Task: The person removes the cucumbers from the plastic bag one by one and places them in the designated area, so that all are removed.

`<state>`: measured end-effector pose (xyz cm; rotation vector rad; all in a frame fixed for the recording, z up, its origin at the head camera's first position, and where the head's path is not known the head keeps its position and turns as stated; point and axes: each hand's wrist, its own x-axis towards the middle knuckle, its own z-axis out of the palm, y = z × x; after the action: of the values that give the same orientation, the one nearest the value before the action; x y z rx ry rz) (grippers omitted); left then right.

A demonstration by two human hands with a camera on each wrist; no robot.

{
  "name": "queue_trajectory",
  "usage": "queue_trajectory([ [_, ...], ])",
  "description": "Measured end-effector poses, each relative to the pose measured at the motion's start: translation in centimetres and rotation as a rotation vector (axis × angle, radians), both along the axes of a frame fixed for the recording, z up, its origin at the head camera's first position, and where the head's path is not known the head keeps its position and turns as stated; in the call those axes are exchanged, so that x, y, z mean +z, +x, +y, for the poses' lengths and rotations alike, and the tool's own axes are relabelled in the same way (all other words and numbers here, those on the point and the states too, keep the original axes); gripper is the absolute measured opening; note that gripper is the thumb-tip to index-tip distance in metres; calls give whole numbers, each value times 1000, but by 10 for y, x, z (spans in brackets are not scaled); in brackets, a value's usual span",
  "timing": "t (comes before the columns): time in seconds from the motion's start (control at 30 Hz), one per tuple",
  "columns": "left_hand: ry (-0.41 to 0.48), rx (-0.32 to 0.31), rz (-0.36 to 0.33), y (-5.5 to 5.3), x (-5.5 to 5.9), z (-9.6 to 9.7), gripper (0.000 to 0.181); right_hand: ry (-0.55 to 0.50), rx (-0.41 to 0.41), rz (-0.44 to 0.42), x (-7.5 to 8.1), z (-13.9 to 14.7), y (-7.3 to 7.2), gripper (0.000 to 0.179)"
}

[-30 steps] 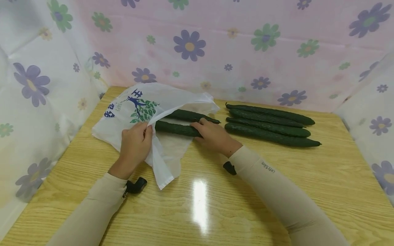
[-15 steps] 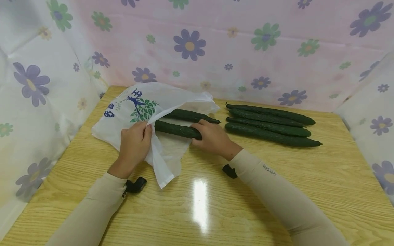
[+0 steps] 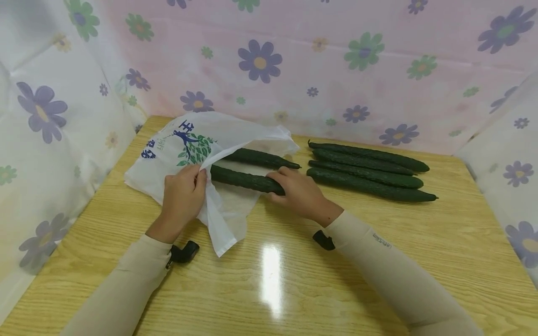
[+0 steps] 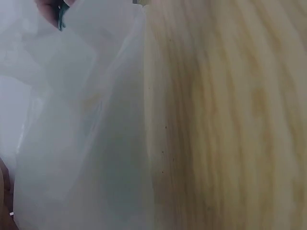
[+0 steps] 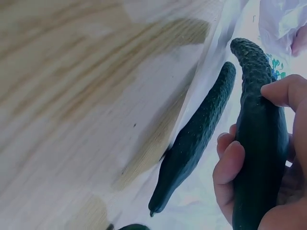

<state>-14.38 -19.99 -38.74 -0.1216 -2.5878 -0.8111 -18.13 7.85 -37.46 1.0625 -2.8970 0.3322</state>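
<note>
A white plastic bag [image 3: 159,175] printed with a green tree lies on its side on the table, its mouth toward the right. My left hand [image 3: 183,193] pinches the upper edge of that mouth and holds it raised. My right hand [image 3: 300,196] grips the outer end of a dark green cucumber [image 3: 245,180]; its other end is hidden in the bag. In the right wrist view the thumb and fingers wrap round this cucumber [image 5: 259,148]. Just behind it, a second cucumber [image 3: 262,159] lies partly inside the bag, its stem end poking out.
Several cucumbers [image 3: 370,182] lie side by side on the wooden table [image 3: 357,298], right of the bag and close behind my right hand. A flowered curtain [image 3: 294,107] hangs along the table's back edge, with more at both sides.
My right hand has moved a little to the right with the cucumber, and more of it shows outside the bag. My left hand keeps its pinch on the bag's edge.
</note>
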Motion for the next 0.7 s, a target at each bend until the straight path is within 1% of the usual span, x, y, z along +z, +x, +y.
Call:
queue_trajectory([
  [0.23,-4,-2,4,0,0,-1,33,-48,-3,-20,2,15,7,50],
  [0.43,-4,-5,11,1,1,0,35,-65,-10,24,7,30,14,48],
  [0.7,2,-8,11,-1,0,0,35,-71,-17,30,12,54,23,48],
])
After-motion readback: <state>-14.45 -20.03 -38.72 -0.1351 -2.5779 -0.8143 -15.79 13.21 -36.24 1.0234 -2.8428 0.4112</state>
